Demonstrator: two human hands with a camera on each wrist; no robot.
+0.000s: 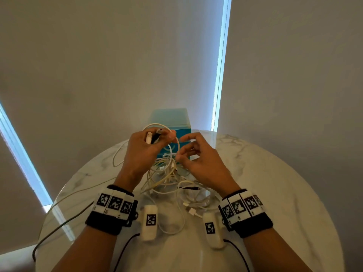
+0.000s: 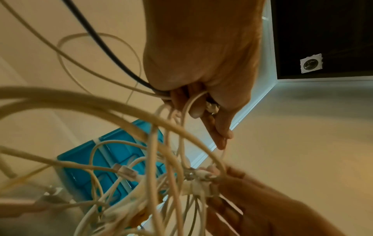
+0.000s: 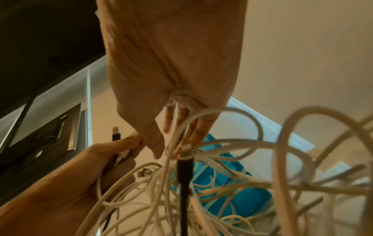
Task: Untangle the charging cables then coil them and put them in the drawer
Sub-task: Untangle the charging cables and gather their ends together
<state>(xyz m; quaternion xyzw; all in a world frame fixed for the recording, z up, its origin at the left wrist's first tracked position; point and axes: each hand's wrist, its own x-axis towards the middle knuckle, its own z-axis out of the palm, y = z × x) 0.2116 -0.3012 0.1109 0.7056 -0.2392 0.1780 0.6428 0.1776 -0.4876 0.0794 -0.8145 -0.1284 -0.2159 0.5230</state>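
Note:
A tangle of white charging cables (image 1: 167,173) lies on the round marble table (image 1: 275,193), lifted partly into the air between my hands. My left hand (image 1: 145,150) grips several cable ends; a white USB plug (image 1: 148,137) and a black USB plug (image 1: 158,133) stick up from its fist. In the left wrist view the left hand (image 2: 201,95) curls round white cables and a black cable (image 2: 105,46). My right hand (image 1: 192,154) pinches a white strand at a knot of connectors (image 2: 199,177). A blue drawer box (image 1: 172,122) stands behind the hands.
More loose cable and white plugs (image 1: 191,210) lie on the table near my wrists. A dark cable (image 1: 59,228) trails off the table's left edge. Grey blinds (image 1: 117,65) hang behind the table.

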